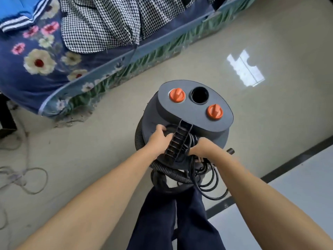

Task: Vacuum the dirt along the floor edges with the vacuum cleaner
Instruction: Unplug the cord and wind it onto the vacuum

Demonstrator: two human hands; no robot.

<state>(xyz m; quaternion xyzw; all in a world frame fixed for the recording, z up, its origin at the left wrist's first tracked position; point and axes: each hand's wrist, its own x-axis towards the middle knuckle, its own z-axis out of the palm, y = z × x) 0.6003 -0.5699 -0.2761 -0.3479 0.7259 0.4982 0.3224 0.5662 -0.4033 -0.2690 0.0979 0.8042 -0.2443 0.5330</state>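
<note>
A dark grey canister vacuum cleaner [194, 112] stands on the floor in front of me, with two orange knobs and an open round port on its lid. A ribbed black carry handle [178, 141] rises from its near side. My left hand [159, 135] rests on the vacuum's top left of the handle, fingers curled. My right hand [202, 147] grips the coiled black power cord [207, 179] beside the handle. A ribbed black hose [167, 169] wraps around the body. Dirt and grit [77, 118] lie along the bed's foot.
A bed [54, 69] with a blue floral cover and checked cloth fills the upper left. A pale cable [27, 179] loops on the floor at left. A dark floor strip [288, 161] runs diagonally at right, with lighter flooring beyond. My dark trousers are below.
</note>
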